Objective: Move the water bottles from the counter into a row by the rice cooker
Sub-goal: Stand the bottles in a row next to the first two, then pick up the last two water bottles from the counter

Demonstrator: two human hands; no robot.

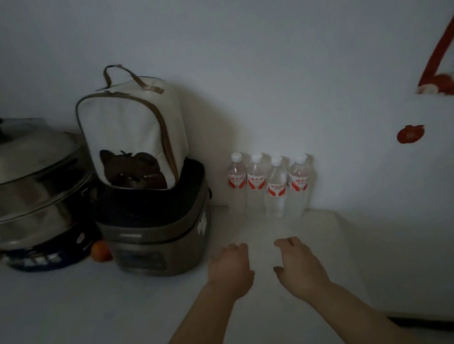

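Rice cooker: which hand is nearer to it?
Left. The left hand is just off the front right corner of the rice cooker, holding nothing. The right hand is farther to the right, in front of the water bottles.

4 water bottles [272, 186] are standing upright in a row against the wall, centre of frame, just right of the rice cooker [156, 233]. A white bag [128, 135] is sitting on top of the cooker. A steel steamer pot [19, 184] is sitting at the left edge. Left hand [228, 269] and right hand [300, 266] are hovering side by side at lower centre over the counter [66, 322], fingers loosely curled, holding nothing.
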